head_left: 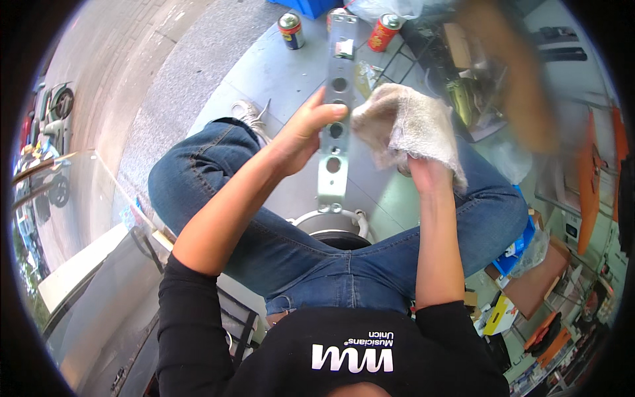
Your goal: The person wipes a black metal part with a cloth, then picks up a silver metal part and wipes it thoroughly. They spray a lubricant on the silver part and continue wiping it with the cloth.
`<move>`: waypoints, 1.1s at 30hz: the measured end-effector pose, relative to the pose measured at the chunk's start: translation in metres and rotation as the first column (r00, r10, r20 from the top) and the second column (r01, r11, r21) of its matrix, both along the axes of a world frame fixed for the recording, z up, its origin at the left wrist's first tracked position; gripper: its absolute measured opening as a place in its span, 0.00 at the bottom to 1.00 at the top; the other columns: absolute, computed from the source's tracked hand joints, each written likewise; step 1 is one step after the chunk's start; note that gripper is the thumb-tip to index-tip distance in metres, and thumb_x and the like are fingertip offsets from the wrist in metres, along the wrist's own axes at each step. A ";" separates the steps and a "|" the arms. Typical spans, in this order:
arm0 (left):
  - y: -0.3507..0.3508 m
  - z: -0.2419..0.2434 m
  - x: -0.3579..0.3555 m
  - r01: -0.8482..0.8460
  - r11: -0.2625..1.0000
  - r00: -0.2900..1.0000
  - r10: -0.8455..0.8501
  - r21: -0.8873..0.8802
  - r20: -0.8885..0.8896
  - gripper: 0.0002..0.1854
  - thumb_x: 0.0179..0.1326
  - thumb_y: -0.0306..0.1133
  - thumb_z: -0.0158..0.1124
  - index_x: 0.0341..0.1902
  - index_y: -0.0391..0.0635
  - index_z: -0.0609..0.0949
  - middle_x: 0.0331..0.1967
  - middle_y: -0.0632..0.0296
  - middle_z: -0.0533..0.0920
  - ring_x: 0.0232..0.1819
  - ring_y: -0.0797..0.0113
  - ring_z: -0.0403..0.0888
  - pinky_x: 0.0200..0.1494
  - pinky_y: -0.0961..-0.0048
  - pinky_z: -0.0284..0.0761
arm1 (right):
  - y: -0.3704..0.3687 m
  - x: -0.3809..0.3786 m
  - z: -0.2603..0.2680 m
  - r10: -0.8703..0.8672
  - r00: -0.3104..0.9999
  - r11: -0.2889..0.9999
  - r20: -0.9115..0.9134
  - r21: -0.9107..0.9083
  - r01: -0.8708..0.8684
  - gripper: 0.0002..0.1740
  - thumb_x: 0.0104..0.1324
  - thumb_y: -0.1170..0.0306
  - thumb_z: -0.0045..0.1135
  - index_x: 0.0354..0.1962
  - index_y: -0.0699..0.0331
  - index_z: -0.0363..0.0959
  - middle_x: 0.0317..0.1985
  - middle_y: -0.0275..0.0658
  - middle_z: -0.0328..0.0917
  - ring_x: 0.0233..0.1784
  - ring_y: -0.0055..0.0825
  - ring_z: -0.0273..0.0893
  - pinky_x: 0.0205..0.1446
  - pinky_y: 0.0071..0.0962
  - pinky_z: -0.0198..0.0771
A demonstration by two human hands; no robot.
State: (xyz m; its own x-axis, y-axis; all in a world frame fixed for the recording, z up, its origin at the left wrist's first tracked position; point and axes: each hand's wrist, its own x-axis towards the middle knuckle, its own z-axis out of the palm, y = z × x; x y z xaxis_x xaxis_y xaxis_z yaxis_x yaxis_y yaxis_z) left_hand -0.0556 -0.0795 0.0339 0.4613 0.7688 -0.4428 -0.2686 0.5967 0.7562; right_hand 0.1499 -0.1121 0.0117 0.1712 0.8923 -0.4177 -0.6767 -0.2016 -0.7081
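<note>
A long metal bracket (331,184) with a row of round holes hangs between my knees, its near end bent. My left hand (310,126) grips it around the middle, thumb across the face near a hole. Draped over my right hand (427,172) is a whitish terry cloth (414,119), which hides most of the fingers. The cloth is just right of the bracket, with a small gap between them. A paper-like label (344,48) shows on the bracket's far part.
Two spray cans, one dark blue and yellow (291,32) and one red (383,33), stand on the tiled floor (258,64). Another person's blurred arm (528,89) reaches in at upper right. Boxes and a blue bin (513,248) crowd the right; a glass-sided case (114,293) is at left.
</note>
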 end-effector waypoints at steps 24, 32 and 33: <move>-0.021 -0.010 0.037 0.028 0.993 0.997 -0.020 0.116 -0.075 0.47 0.40 0.37 0.65 0.63 0.38 0.50 0.51 0.51 0.66 0.51 0.65 0.66 0.53 0.71 0.63 | 0.008 -0.040 0.016 0.037 0.945 0.989 0.326 0.124 -0.082 0.17 0.61 0.71 0.52 0.48 0.64 0.63 0.43 0.36 0.69 0.45 0.21 0.68 0.51 0.25 0.65; -0.019 -0.010 0.036 0.016 0.999 1.000 -0.017 0.041 0.026 0.45 0.42 0.35 0.63 0.63 0.37 0.51 0.51 0.53 0.67 0.48 0.67 0.68 0.50 0.73 0.64 | 0.003 -0.042 0.020 0.030 0.945 0.994 0.326 0.090 -0.063 0.16 0.62 0.70 0.52 0.47 0.64 0.64 0.41 0.35 0.70 0.44 0.21 0.68 0.50 0.25 0.66; -0.019 -0.009 0.037 0.028 0.998 0.999 -0.029 0.048 0.018 0.45 0.42 0.35 0.63 0.63 0.37 0.51 0.51 0.52 0.67 0.48 0.67 0.68 0.50 0.72 0.64 | 0.008 -0.040 0.020 0.031 0.947 0.995 0.319 0.080 -0.060 0.16 0.62 0.70 0.52 0.47 0.63 0.64 0.41 0.35 0.70 0.44 0.21 0.68 0.50 0.25 0.66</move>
State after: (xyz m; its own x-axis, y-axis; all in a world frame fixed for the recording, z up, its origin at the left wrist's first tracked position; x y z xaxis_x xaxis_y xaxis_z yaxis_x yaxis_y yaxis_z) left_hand -0.0188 -0.0981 0.0253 0.4910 0.7755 -0.3970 -0.2667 0.5676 0.7789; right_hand 0.1095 -0.1043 0.0315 0.2406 0.9329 -0.2679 -0.4058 -0.1541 -0.9009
